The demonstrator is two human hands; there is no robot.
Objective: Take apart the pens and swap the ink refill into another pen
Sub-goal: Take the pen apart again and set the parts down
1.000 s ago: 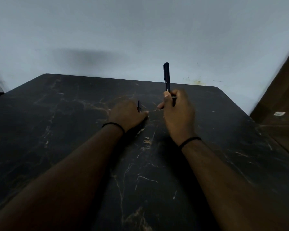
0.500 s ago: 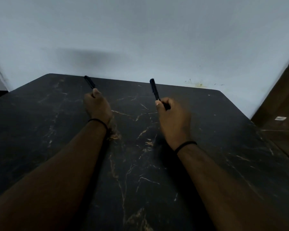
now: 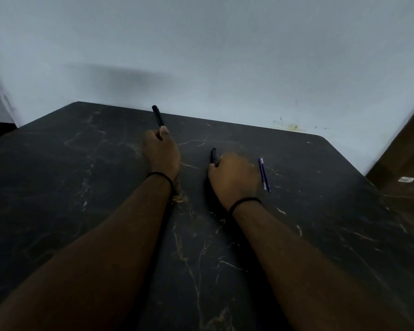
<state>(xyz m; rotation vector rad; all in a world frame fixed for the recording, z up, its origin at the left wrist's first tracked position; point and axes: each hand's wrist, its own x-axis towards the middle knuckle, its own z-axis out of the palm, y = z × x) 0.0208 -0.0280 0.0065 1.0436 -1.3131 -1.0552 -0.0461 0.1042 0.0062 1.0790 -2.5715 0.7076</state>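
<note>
A: What do you see at the grips?

B: My left hand (image 3: 161,152), at frame centre, is pinching a black pen (image 3: 158,118) that points up. My right hand (image 3: 233,176) is closed around a second pen (image 3: 213,155), low over the bench (image 3: 81,187).

A: And the refill?

B: A blue refill (image 3: 264,174) lies on the bench just right of my right hand.

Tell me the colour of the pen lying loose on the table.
Blue-purple, with a pale section; the loose pen shows in the head view, right of the right hand.

Both forearms reach forward; left hand (image 3: 161,152) and right hand (image 3: 233,179) each closed in a grip.
</note>
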